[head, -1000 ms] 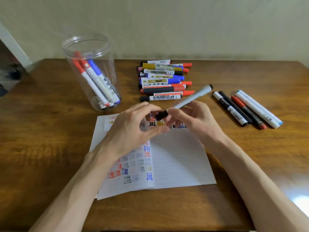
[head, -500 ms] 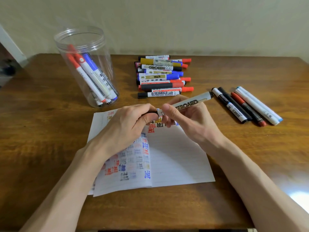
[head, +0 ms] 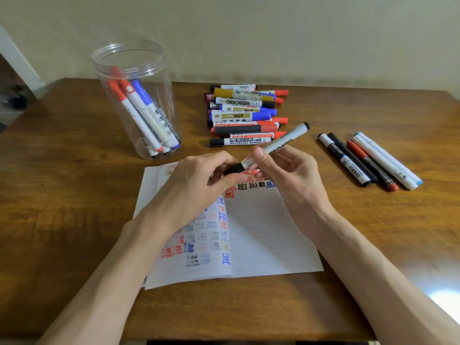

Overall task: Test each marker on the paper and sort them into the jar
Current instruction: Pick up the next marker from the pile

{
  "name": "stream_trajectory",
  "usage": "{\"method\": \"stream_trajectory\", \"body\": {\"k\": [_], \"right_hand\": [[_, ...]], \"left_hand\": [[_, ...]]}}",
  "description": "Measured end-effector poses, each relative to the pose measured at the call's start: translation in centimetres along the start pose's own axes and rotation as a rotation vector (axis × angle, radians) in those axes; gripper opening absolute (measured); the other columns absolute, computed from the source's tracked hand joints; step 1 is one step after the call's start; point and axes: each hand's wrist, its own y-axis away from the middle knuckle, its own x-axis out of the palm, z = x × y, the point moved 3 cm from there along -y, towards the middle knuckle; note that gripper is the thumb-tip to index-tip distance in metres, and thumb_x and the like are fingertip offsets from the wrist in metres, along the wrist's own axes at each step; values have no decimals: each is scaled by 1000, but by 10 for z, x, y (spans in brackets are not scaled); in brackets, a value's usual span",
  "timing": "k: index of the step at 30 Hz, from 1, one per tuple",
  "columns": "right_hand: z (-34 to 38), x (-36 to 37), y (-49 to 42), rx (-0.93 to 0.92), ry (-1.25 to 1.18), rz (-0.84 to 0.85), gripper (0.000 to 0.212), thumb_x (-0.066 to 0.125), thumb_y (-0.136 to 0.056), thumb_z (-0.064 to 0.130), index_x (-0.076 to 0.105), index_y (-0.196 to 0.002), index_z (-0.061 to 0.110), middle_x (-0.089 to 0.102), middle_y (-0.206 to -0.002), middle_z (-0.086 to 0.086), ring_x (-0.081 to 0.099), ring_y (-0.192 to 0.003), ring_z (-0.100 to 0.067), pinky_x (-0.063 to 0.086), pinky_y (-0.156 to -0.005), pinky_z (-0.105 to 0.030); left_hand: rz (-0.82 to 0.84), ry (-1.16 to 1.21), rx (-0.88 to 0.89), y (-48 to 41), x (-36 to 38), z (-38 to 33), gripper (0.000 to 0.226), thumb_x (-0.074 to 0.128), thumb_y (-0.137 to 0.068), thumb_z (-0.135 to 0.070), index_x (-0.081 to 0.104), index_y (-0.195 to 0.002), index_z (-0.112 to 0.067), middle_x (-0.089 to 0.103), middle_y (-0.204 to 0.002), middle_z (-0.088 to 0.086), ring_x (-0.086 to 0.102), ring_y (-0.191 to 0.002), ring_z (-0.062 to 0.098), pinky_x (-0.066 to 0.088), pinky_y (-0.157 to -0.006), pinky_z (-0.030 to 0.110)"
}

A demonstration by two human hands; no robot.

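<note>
Both hands meet over the far end of the paper [head: 268,232], which lies open at the middle of the counter [head: 74,220] close to its near edge. The right hand [head: 291,175] grips the barrel of a white marker [head: 281,143] between thumb and fingers, and the left hand [head: 196,185] pinches its black end, so the marker slants up toward the far right. The clear jar [head: 117,58] stands upright near the far left corner with several markers [head: 142,115] leaning inside, a pile of markers [head: 244,115] lies by the far edge, and four more markers [head: 368,160] lie side by side toward the right edge.
</note>
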Motion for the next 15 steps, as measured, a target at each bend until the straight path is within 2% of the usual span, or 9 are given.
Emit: {"method": "stream_trajectory", "body": {"k": [5,8,12,15], "right_hand": [[0,5,2,-63,-8,-27,28,75,-92,18,72,-112,-1,80,-104,-10,77,-98,-23,61,-86,-32],[2,5,3,-110,-20,-2,26,74,-91,15,71,-111,-1,80,-106,-11,77,-102,-26,60,-89,-33],[6,4,4,-158,-12,76,19,70,-95,3,68,-112,-6,78,-108,-15,76,-105,-30,60,-92,-37],[8,3,3,-144,-17,91,19,67,-97,0,66,-114,-8,77,-109,-18,75,-105,-30,60,-93,-38]], "left_hand": [[30,-25,-17,-2,1,1,45,45,-96,-51,70,-114,-18,74,-106,-8,67,-96,6,56,-79,36],[68,27,-53,-2,1,2,38,48,-99,-47,70,-115,-21,73,-104,-11,68,-97,5,55,-77,33],[100,83,-68,-1,0,3,26,52,-104,-36,71,-115,-21,72,-97,-20,67,-95,1,52,-71,18],[123,110,-89,0,1,4,26,51,-103,-39,70,-116,-25,72,-99,-21,68,-98,1,56,-72,21]]}}
